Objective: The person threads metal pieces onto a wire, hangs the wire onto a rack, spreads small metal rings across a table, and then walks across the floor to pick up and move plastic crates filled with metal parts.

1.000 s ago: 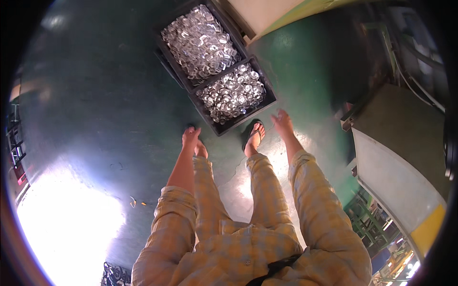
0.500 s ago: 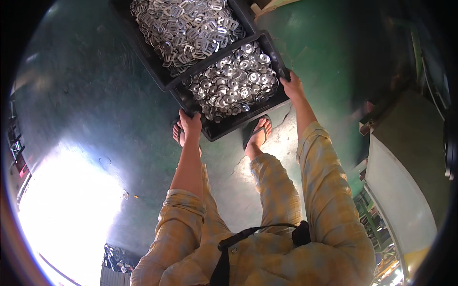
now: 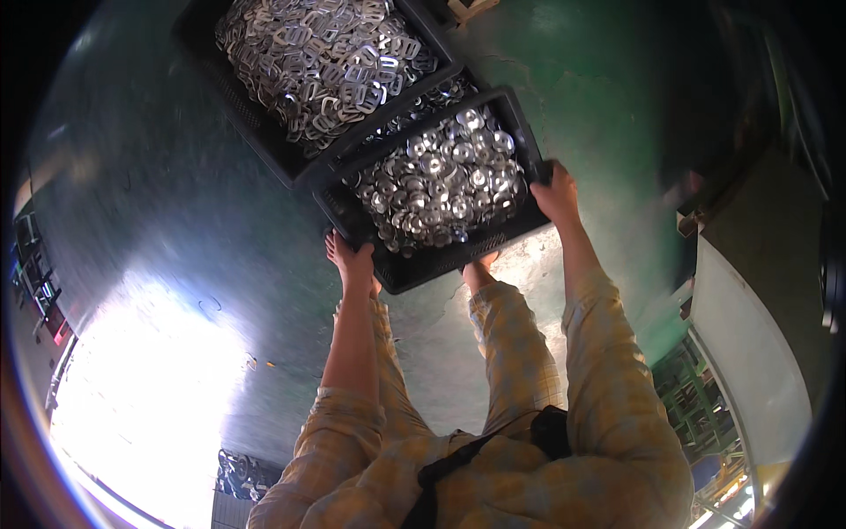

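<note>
A black plastic crate [image 3: 414, 273] of shiny round dished metal discs [image 3: 445, 176] hangs tilted between my two hands, above my feet. My left hand [image 3: 351, 263] is at its near left side, the thumb over the rim and the fingers along the outside. At the right side my right hand [image 3: 559, 196] grips the rim, its fingertips partly hidden. Just beyond stands a second black crate [image 3: 242, 119], heaped with flat silver metal buckles [image 3: 326, 66]. More shiny metal pieces [image 3: 432, 99] show in the gap between the two crates.
Worn green concrete floor [image 3: 599, 115] surrounds the crates, with a bright glare patch [image 3: 150, 370] at the left. A pale curved panel [image 3: 749, 326] and green metal racking [image 3: 696, 397] stand at the right. A wooden piece [image 3: 471, 9] lies at the far edge.
The crate of discs has come toward me and up, parting from the buckle crate and baring metal pieces between them. It now covers more of my feet. Both hands moved with it.
</note>
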`<action>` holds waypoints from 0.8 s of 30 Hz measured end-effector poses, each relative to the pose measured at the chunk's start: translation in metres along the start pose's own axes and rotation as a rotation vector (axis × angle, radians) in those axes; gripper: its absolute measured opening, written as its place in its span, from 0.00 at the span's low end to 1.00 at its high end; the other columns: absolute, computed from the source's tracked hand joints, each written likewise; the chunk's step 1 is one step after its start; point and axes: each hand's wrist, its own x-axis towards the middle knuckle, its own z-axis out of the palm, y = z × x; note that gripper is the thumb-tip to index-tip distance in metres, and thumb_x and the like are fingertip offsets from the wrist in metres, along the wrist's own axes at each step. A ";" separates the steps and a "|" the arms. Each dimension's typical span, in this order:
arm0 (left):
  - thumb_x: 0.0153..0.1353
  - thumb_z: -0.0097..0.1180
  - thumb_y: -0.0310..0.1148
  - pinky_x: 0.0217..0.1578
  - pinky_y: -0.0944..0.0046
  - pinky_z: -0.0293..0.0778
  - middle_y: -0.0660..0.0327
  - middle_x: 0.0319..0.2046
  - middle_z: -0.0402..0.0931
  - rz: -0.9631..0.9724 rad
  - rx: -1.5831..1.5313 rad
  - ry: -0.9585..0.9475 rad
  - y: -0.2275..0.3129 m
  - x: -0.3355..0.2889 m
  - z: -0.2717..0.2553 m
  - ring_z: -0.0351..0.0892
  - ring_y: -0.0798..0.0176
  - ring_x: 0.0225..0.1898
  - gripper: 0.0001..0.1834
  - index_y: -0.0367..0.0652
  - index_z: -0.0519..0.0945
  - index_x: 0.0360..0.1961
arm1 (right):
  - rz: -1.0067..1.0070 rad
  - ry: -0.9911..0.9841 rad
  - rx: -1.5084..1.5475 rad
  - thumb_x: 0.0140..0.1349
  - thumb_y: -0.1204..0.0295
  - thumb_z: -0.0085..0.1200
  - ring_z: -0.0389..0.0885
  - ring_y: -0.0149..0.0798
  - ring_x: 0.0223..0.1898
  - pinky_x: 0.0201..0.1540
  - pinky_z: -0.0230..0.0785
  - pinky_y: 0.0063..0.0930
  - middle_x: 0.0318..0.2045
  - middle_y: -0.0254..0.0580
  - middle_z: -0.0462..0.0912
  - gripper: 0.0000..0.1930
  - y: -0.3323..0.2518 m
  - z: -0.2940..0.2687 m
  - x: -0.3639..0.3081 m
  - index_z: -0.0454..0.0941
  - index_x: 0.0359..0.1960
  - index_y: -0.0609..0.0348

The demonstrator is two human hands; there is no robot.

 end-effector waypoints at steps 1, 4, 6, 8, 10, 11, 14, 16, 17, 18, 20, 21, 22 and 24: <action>0.38 0.50 0.20 0.45 0.60 0.65 0.53 0.41 0.71 0.020 0.012 -0.012 -0.009 -0.006 0.001 0.71 0.56 0.42 0.31 0.38 0.64 0.50 | 0.036 -0.012 -0.008 0.40 0.71 0.54 0.76 0.52 0.40 0.44 0.67 0.39 0.35 0.51 0.78 0.17 0.008 0.008 -0.010 0.73 0.36 0.61; 0.33 0.53 0.28 0.49 0.57 0.62 0.49 0.41 0.70 -0.112 -0.124 -0.117 -0.017 0.000 0.001 0.67 0.49 0.47 0.34 0.38 0.66 0.49 | 0.086 -0.067 0.069 0.37 0.72 0.56 0.77 0.50 0.38 0.43 0.68 0.37 0.33 0.49 0.79 0.19 0.042 0.036 -0.033 0.73 0.36 0.60; 0.33 0.52 0.26 0.46 0.60 0.64 0.50 0.40 0.71 -0.156 -0.202 -0.150 -0.005 -0.003 -0.001 0.69 0.51 0.44 0.33 0.37 0.66 0.49 | 0.157 -0.087 0.087 0.37 0.72 0.55 0.77 0.49 0.38 0.43 0.68 0.37 0.33 0.50 0.78 0.19 0.052 0.049 -0.046 0.73 0.36 0.61; 0.34 0.51 0.24 0.44 0.62 0.66 0.52 0.40 0.71 -0.201 -0.284 -0.177 0.001 -0.004 0.000 0.70 0.53 0.42 0.32 0.36 0.66 0.48 | 0.181 -0.094 0.103 0.37 0.72 0.55 0.77 0.49 0.38 0.42 0.68 0.37 0.33 0.50 0.78 0.19 0.062 0.057 -0.057 0.73 0.36 0.61; 0.34 0.49 0.21 0.43 0.66 0.66 0.55 0.39 0.72 -0.247 -0.289 -0.208 0.001 0.000 0.001 0.72 0.58 0.40 0.31 0.37 0.67 0.48 | 0.242 -0.098 0.114 0.37 0.72 0.55 0.77 0.50 0.37 0.42 0.69 0.37 0.33 0.50 0.78 0.19 0.067 0.063 -0.066 0.73 0.35 0.61; 0.34 0.49 0.21 0.43 0.66 0.66 0.55 0.39 0.72 -0.239 -0.284 -0.215 -0.001 0.002 0.003 0.72 0.58 0.40 0.31 0.37 0.67 0.48 | 0.248 -0.091 0.121 0.37 0.72 0.55 0.77 0.50 0.37 0.42 0.69 0.37 0.33 0.50 0.78 0.19 0.069 0.065 -0.066 0.73 0.35 0.61; 0.36 0.47 0.15 0.42 0.65 0.70 0.57 0.42 0.72 -0.276 -0.223 -0.233 -0.020 0.006 0.000 0.73 0.60 0.41 0.34 0.37 0.64 0.52 | 0.226 -0.095 0.160 0.37 0.71 0.55 0.77 0.50 0.37 0.42 0.68 0.38 0.33 0.50 0.78 0.19 0.067 0.061 -0.069 0.73 0.35 0.61; 0.37 0.47 0.15 0.40 0.64 0.71 0.56 0.39 0.73 -0.108 -0.301 -0.112 -0.024 0.010 0.003 0.74 0.59 0.37 0.31 0.36 0.66 0.50 | 0.082 0.028 0.167 0.37 0.70 0.55 0.77 0.51 0.38 0.43 0.68 0.39 0.33 0.50 0.78 0.18 0.059 0.054 -0.051 0.73 0.35 0.59; 0.37 0.47 0.15 0.40 0.64 0.71 0.56 0.39 0.73 -0.086 -0.305 -0.106 -0.017 0.008 0.003 0.74 0.59 0.37 0.31 0.36 0.66 0.50 | 0.066 0.031 0.160 0.38 0.70 0.55 0.76 0.52 0.38 0.44 0.67 0.39 0.34 0.50 0.78 0.18 0.052 0.046 -0.040 0.74 0.35 0.59; 0.38 0.47 0.15 0.39 0.63 0.72 0.56 0.38 0.73 -0.149 -0.358 -0.100 0.006 0.006 0.001 0.75 0.59 0.36 0.29 0.37 0.66 0.48 | 0.060 0.027 0.154 0.38 0.69 0.55 0.76 0.52 0.39 0.44 0.67 0.40 0.34 0.50 0.78 0.18 0.042 0.039 -0.028 0.74 0.35 0.58; 0.39 0.47 0.15 0.38 0.62 0.72 0.56 0.36 0.73 -0.204 -0.406 -0.103 0.047 0.002 -0.003 0.75 0.58 0.35 0.28 0.37 0.67 0.47 | 0.020 0.045 0.095 0.39 0.68 0.56 0.75 0.52 0.41 0.46 0.67 0.40 0.36 0.50 0.78 0.19 0.028 0.026 -0.002 0.73 0.38 0.58; 0.39 0.49 0.16 0.39 0.64 0.71 0.56 0.37 0.72 -0.240 -0.479 -0.097 0.063 0.004 -0.002 0.74 0.60 0.36 0.26 0.36 0.67 0.46 | 0.014 0.057 0.083 0.40 0.68 0.55 0.75 0.51 0.42 0.47 0.66 0.39 0.38 0.50 0.77 0.20 0.018 0.022 0.011 0.73 0.39 0.57; 0.40 0.51 0.18 0.40 0.65 0.69 0.57 0.37 0.72 -0.276 -0.553 -0.095 0.074 0.006 0.002 0.72 0.62 0.37 0.25 0.35 0.66 0.45 | 0.053 -0.001 0.052 0.42 0.68 0.54 0.73 0.51 0.45 0.48 0.65 0.39 0.41 0.52 0.75 0.21 0.005 0.012 0.023 0.71 0.41 0.57; 0.40 0.51 0.18 0.40 0.66 0.69 0.57 0.37 0.72 -0.258 -0.580 -0.072 0.073 0.009 0.013 0.72 0.62 0.37 0.25 0.35 0.66 0.45 | 0.049 0.004 0.015 0.43 0.68 0.53 0.72 0.51 0.47 0.49 0.65 0.38 0.43 0.52 0.74 0.21 -0.007 0.009 0.046 0.70 0.42 0.58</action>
